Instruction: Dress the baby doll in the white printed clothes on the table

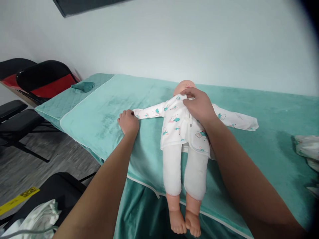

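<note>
A baby doll (175, 205) lies on its back, bare feet towards me. It wears white leggings (171, 169) and a white printed baby shirt (174, 126) with a snap front. My left hand (128, 122) is closed at the cuff of the shirt's left-side sleeve, which is stretched out sideways. At the collar, my right hand (199, 103) is closed with thumb and fingers on the fabric, covering the doll's neck and part of its head. The other sleeve lies extended to the right and looks flat towards its end.
The doll rests on a green padded bed (99, 109) along a white wall, its feet at the near edge. A white bundle (307, 146) lies at far right. Black folding chairs (47, 79) stand left; another chair (62, 189) with white cloth (41, 217) is near lower left.
</note>
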{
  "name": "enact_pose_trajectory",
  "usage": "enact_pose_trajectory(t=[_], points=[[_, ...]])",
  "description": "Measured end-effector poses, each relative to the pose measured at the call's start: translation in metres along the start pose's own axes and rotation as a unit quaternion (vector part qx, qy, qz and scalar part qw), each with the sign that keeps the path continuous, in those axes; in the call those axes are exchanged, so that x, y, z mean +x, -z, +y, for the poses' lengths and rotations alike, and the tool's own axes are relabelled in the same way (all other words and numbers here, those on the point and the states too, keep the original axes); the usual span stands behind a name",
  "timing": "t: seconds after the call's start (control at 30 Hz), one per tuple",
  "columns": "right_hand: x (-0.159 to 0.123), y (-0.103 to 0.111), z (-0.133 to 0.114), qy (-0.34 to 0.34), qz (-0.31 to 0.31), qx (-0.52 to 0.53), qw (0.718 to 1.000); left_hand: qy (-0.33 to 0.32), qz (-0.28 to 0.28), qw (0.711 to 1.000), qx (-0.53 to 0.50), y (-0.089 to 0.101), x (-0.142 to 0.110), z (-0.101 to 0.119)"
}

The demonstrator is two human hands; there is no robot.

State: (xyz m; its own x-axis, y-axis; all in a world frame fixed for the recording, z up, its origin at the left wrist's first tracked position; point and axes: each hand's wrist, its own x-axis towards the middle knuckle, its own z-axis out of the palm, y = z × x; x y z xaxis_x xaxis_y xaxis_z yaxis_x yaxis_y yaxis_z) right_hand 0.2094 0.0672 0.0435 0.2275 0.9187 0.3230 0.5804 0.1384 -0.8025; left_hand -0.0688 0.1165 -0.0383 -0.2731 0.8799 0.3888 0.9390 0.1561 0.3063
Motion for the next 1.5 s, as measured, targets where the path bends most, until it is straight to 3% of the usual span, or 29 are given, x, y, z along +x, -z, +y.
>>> enact_pose_trajectory(t=[0.1,0.27,0.43,0.63,0.67,0.73,0.8,0.87,0.97,1.1,1.27,1.4,1.5], points=[[0.002,0.001,-0.003,-0.02,-0.027,-0.015,0.999,0.0,-0.004,1.0,-0.001,0.0,0.0,0.0],[0.002,0.002,0.001,-0.038,-0.005,-0.003,0.999,0.005,-0.003,1.0,-0.002,0.001,0.0,0.001],[-0.001,0.001,0.001,-0.044,0.005,-0.09,0.995,0.006,-0.004,1.0,-0.002,0.001,0.0,0.002],[-0.018,0.014,-0.015,0.025,0.049,-0.136,0.989,0.003,0.002,1.0,0.002,0.0,0.001,0.0],[-0.024,0.021,-0.021,0.055,0.021,-0.146,0.988,0.002,0.003,1.0,0.003,0.0,0.001,0.0],[-0.038,0.035,-0.033,0.129,-0.1,-0.161,0.973,0.001,0.003,1.0,0.005,0.0,0.001,0.0],[-0.053,0.046,-0.044,0.206,-0.253,-0.176,0.929,0.0,0.002,1.0,0.007,0.0,0.0,0.0],[-0.067,0.05,-0.051,0.256,-0.342,-0.216,0.878,-0.001,0.001,1.0,0.007,0.001,0.0,0.001],[-0.081,0.045,-0.056,0.283,-0.333,-0.297,0.849,0.0,-0.002,1.0,0.004,0.002,-0.001,0.001],[-0.091,0.036,-0.065,0.288,-0.303,-0.351,0.838,0.003,-0.001,1.0,0.0,0.0,0.0,0.001],[-0.097,0.037,-0.07,0.289,-0.317,-0.369,0.824,-0.001,-0.004,1.0,-0.004,-0.001,0.0,0.0],[-0.097,0.046,-0.07,0.278,-0.329,-0.334,0.838,-0.006,0.001,1.0,-0.004,-0.001,0.0,0.0],[-0.089,0.053,-0.069,0.265,-0.327,-0.236,0.876,-0.002,0.0,1.0,0.0,0.0,0.0,0.0]])
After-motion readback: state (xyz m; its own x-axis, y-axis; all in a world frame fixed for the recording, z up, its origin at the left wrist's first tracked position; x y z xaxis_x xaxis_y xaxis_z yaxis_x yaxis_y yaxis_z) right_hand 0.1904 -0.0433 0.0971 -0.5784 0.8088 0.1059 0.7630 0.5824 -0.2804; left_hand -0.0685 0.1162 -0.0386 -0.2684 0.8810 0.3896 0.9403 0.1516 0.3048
